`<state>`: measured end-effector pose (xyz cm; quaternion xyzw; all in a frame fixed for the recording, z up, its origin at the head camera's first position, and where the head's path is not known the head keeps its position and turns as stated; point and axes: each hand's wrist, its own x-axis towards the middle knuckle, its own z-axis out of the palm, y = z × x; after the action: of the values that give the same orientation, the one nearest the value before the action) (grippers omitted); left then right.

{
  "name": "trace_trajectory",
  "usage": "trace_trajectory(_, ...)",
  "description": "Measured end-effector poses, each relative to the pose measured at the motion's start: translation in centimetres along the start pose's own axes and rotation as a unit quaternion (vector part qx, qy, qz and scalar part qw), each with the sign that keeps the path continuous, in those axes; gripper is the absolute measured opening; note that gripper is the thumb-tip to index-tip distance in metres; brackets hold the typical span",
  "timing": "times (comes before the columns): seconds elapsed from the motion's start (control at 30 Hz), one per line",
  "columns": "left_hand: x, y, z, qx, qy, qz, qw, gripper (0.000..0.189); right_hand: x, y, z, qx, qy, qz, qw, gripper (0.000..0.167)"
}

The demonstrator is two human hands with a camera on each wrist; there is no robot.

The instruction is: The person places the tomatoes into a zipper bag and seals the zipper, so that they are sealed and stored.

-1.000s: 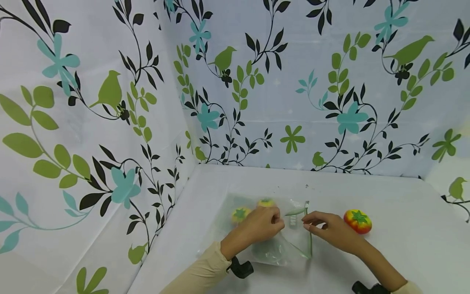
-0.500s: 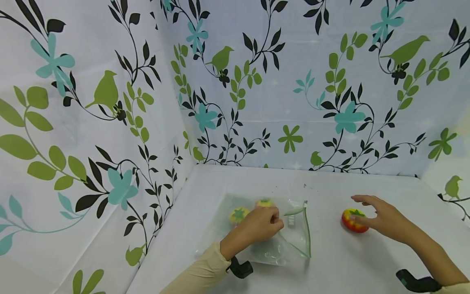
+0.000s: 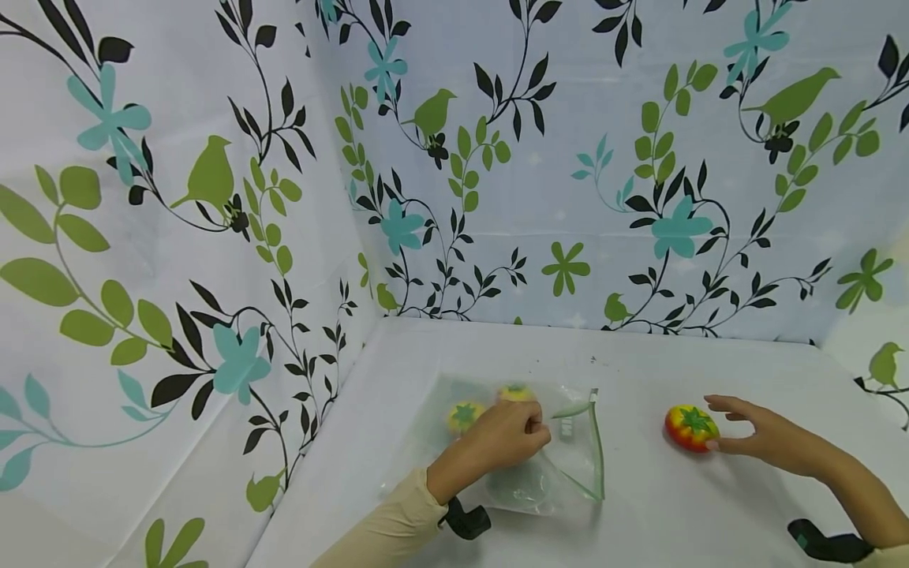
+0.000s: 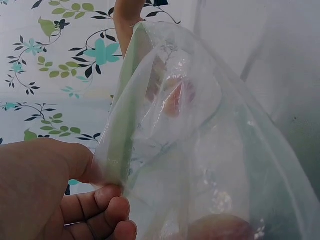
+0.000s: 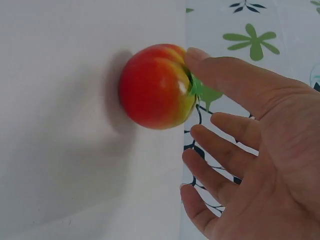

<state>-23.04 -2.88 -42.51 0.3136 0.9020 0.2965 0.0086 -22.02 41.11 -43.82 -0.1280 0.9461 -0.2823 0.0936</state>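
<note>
A clear zip bag with a green-edged opening lies on the table, its mouth facing right. Inside it show two yellow-and-green-topped toy tomatoes, one at the left and one farther back. My left hand pinches the bag's edge between thumb and fingers, as the left wrist view shows at the green zip strip. Another toy tomato, red and yellow with a green star-shaped top, sits on the table right of the bag. My right hand is beside it, fingers spread, thumb tip right at its top edge.
The white table runs back to a wall covered with a leaf-and-bird patterned cloth. Another patterned cloth hangs along the left side. Each wrist wears a black camera mount, such as the left one.
My right hand has left the bag's opening and moved right to the loose toy tomato. The left hand keeps its pinch on the bag in the same place.
</note>
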Motion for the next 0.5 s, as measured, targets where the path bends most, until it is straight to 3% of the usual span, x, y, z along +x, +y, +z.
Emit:
trace_trajectory(0.27,-0.1,0.1,-0.1,0.0,-0.003,-0.006,1.0,0.023,0.3,1.2,0.0,0.009,-0.026,0.006,0.9996,0.079)
trace_trajectory(0.5,-0.1,0.1,0.0,0.0,-0.003,-0.003,1.0,0.023,0.5,1.5,0.2,0.001,-0.024,0.023,0.9995,0.078)
